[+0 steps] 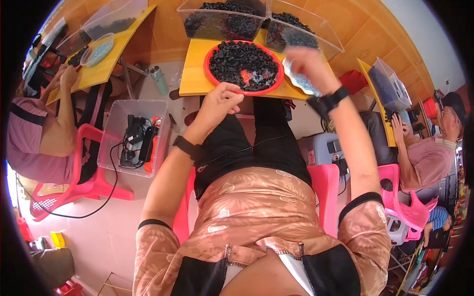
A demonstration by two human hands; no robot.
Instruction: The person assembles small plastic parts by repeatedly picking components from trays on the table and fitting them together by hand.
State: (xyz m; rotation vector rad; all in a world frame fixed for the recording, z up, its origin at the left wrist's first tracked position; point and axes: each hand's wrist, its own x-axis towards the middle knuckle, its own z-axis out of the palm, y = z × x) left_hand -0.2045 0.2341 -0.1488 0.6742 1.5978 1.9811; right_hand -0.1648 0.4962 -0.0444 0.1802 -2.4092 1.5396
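Observation:
A round red tray [282, 69] sits on the yellow table in front of me, heaped with small black parts [237, 56]. Near its front edge is a patch of clear pieces [260, 80], with the red bottom showing beside it. My left hand [221, 104] is at the tray's front rim, thumb and fingers pinched together; whatever they hold is too small to make out. Motion blurs my right hand [313, 69], which hovers over a white dish [291, 76] of small pale-blue pieces. Its fingers are too smeared to read.
Clear bins [224, 24] of black parts stand behind the tray. A clear box [106, 143] with cables and a black device is on the floor at left, near a green bottle [159, 80]. A co-worker sits at a table on either side. A cable crosses my lap.

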